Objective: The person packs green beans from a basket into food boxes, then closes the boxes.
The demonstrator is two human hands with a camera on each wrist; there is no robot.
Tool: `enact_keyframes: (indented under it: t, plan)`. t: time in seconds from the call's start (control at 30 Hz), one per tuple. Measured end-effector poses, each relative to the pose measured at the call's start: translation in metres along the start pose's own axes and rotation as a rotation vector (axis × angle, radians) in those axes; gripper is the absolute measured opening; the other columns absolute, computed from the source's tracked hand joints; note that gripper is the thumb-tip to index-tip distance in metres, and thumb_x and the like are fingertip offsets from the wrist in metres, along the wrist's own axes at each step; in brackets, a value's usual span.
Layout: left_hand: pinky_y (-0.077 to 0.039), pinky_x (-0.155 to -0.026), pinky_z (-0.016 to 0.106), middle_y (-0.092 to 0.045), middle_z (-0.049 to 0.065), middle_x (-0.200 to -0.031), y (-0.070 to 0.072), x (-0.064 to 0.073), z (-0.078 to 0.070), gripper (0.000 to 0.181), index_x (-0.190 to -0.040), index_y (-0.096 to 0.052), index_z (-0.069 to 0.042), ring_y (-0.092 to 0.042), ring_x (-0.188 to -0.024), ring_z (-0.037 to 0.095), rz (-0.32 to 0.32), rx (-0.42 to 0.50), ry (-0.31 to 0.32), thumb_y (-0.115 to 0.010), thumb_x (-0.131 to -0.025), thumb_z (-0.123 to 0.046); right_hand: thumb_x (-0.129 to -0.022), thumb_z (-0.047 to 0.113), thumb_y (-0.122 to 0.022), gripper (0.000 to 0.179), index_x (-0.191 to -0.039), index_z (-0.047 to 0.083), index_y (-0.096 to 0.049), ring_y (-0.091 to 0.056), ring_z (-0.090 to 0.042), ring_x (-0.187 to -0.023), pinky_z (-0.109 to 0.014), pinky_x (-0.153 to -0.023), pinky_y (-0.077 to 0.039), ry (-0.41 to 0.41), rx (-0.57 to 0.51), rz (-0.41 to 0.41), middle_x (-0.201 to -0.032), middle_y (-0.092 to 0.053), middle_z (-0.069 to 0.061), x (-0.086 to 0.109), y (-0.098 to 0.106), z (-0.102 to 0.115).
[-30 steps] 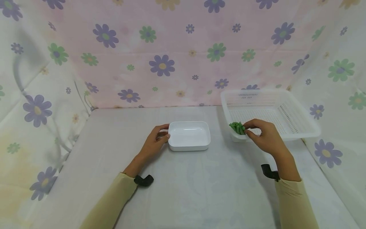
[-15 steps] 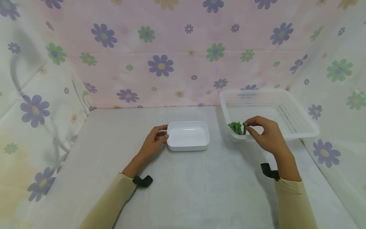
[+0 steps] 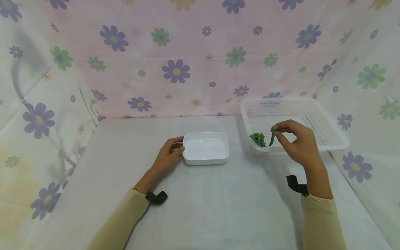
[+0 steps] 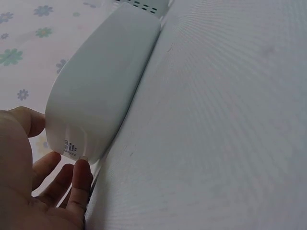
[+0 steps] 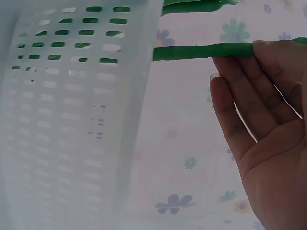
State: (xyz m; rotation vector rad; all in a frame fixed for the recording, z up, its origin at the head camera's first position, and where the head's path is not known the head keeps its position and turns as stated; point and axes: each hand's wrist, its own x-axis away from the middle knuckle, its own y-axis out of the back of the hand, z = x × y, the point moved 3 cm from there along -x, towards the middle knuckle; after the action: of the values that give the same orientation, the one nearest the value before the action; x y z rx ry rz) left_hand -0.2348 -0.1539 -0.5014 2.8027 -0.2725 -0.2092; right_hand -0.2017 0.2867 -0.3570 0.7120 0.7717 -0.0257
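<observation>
In the head view, my right hand (image 3: 298, 142) pinches a green bean pod (image 3: 272, 136) between thumb and fingertips. The pod hangs down over the front left part of a white perforated basket (image 3: 337, 144). Several more pods (image 3: 257, 139) lie bunched in that basket's front left corner. The right wrist view shows the held bean pod (image 5: 206, 51) stretching from the fingertips to behind the basket's rim. At the left end of a shallow white dish (image 3: 206, 162), my left hand (image 3: 167, 154) holds its wall. Nothing lies inside the dish.
A pale cloth-covered table (image 3: 200, 208) lies under everything. The flowered cloth backdrop (image 3: 200, 86) rises behind and on both sides. The basket stands at the back right, apart from the dish.
My right hand has drawn one bean pod out of the bunch, lifting it slightly up and to the right. My left hand and the dish keep their places.
</observation>
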Motion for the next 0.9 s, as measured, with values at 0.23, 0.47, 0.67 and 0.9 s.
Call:
enact_keyframes:
  t: [0.23, 0.47, 0.67, 0.9]
  plan:
    - [-0.049, -0.108, 0.049, -0.053, 0.009, -0.154, 0.001, 0.001, 0.002, 0.048, -0.154, -0.052, -0.012, -0.057, -0.136, 0.028, -0.004, -0.008, -0.024, -0.064, -0.109, -0.022, -0.085, -0.019, -0.075, 0.027, -0.105, -0.001, -0.074, -0.068, 0.005, -0.099, -0.013, -0.096, -0.048, 0.021, 0.005, -0.068, -0.102, -0.077, -0.01, -0.008, 0.01, 0.017]
    - [-0.052, -0.103, 0.036, -0.056, 0.006, -0.152, 0.001, 0.0, 0.003, 0.048, -0.153, -0.053, -0.013, -0.058, -0.134, 0.024, -0.006, -0.038, -0.023, -0.064, -0.109, -0.027, -0.083, -0.021, -0.073, 0.026, -0.103, -0.004, -0.074, -0.067, 0.004, -0.099, -0.016, -0.095, -0.05, 0.045, -0.025, -0.096, -0.098, -0.076, -0.014, -0.011, 0.014, 0.034]
    - [-0.051, -0.105, 0.039, -0.058, 0.005, -0.15, 0.001, 0.0, 0.004, 0.049, -0.154, -0.053, -0.013, -0.058, -0.134, 0.023, -0.015, -0.049, -0.009, -0.064, -0.109, -0.029, -0.082, -0.018, -0.072, 0.022, -0.101, -0.007, -0.073, -0.067, 0.003, -0.098, -0.017, -0.094, -0.05, 0.096, -0.051, -0.102, -0.093, -0.074, -0.015, -0.013, 0.013, 0.048]
    - [-0.051, -0.106, 0.041, -0.059, 0.006, -0.149, 0.001, -0.001, 0.005, 0.048, -0.153, -0.054, -0.013, -0.059, -0.134, 0.024, -0.016, -0.038, -0.01, -0.064, -0.109, -0.029, -0.081, -0.013, -0.073, 0.018, -0.098, -0.006, -0.072, -0.068, -0.004, -0.093, -0.02, -0.089, -0.051, 0.149, -0.129, -0.083, -0.089, -0.074, -0.012, -0.015, 0.006, 0.065]
